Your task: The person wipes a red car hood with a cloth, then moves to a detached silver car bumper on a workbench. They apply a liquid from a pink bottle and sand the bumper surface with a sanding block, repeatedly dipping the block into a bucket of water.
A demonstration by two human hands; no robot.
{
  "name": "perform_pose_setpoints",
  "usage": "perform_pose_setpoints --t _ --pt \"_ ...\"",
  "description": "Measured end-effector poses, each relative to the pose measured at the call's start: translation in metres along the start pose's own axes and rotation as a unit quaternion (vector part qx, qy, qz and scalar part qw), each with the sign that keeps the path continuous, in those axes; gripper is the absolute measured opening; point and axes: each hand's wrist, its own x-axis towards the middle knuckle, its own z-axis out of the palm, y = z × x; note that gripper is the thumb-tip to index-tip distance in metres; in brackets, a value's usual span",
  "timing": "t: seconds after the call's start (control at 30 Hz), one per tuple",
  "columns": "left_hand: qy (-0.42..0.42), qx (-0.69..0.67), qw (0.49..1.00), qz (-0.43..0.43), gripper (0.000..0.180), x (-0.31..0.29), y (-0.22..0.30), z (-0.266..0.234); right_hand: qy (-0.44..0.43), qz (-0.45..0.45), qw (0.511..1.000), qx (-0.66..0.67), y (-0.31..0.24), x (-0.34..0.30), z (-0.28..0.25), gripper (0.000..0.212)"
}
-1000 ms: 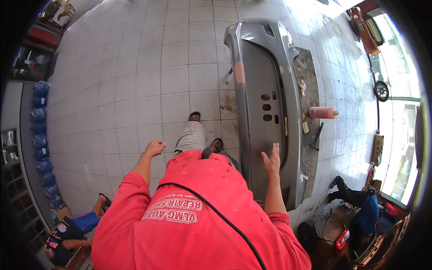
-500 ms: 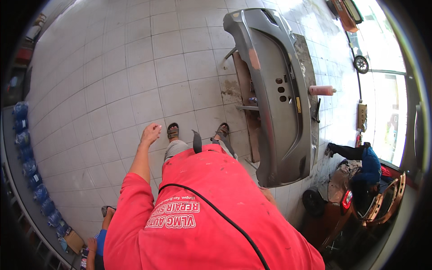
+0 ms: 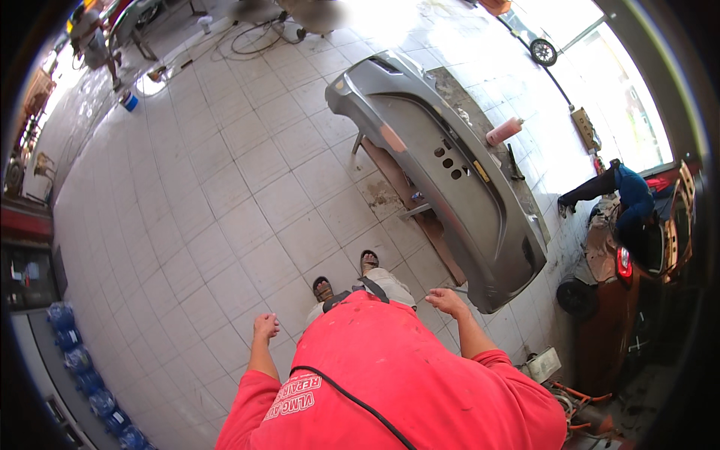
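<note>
My left hand (image 3: 266, 326) hangs by my left side, its fingers curled in, and I see nothing in it. My right hand (image 3: 448, 302) is in front of my right side with fingers bent together, nothing visible in it. It is nearest to the lower end of a grey car bumper cover (image 3: 457, 202), apart from it. The bumper has a pinkish patch, several dark holes and a small yellow piece on it. It rests on a low stand (image 3: 416, 212) with metal legs. My sandalled feet are on the floor tiles.
A pink bottle (image 3: 504, 131) stands beyond the bumper. At right, a person in blue (image 3: 634, 193) bends by an orange car (image 3: 619, 322). Blue water jugs (image 3: 75, 360) line the left wall. A hose (image 3: 255, 37) lies at the far end; another person (image 3: 91, 45) stands far left.
My view has turned and shows more floor far ahead. My right hand, hidden before, has come into sight near the bumper. The left hand appears lower, and my feet have shifted.
</note>
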Motion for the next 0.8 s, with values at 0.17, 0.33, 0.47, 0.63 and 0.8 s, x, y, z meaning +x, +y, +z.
perform_pose_setpoints --t 0.17,0.33,0.47,0.63,0.8 --pt "0.008 -0.014 0.999 0.048 0.028 -0.023 0.058 0.010 -0.038 0.072 0.995 -0.052 0.005 0.031 0.011 0.070" --pt "0.044 0.024 0.997 0.060 0.028 -0.029 0.075 0.003 -0.083 0.060 0.994 -0.027 -0.013 0.058 0.019 0.061" --pt "0.076 0.030 0.996 0.044 0.028 -0.030 0.076 -0.001 -0.104 0.048 0.991 0.069 -0.046 0.086 0.004 0.050" --pt "0.126 -0.043 0.990 0.043 0.029 -0.049 0.091 0.013 -0.152 0.038 0.986 -0.051 -0.113 0.149 -0.014 0.049" --pt "0.135 -0.106 0.983 0.060 0.030 -0.050 0.067 0.025 -0.139 -0.021 0.968 -0.208 -0.191 0.238 -0.015 0.049"
